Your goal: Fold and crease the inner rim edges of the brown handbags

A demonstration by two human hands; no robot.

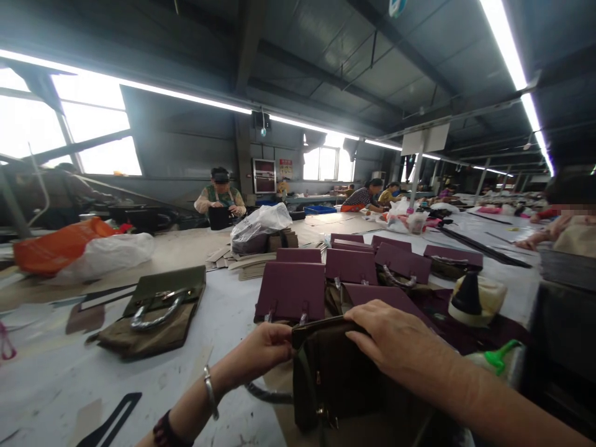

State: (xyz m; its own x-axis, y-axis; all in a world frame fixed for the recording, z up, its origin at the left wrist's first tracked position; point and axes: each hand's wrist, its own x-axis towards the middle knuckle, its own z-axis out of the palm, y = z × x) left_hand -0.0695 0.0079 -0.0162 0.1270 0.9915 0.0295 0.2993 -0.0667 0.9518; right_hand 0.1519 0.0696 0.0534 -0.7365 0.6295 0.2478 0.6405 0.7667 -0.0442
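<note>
Dark olive handbag (344, 375) at six o'clock, top left corner pinched in the left hand (272, 343); right hand (393, 334) half-closed over its top edge, thumb in front. From it I see purple handbags (291, 288) at eleven to one, green-flapped handbag (161, 334) at ten, on the white table (179, 382).

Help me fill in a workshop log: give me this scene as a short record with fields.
Left hand: grips the top left corner of a dark bag
Right hand: on that bag's top edge; firmness of grip unclear
Beyond the hands: several purple bags, grouped
Left side: olive-and-brown bag lying on the white worktable
Right side: container with a black cone; green nozzle
Across: person handling a black item
</note>
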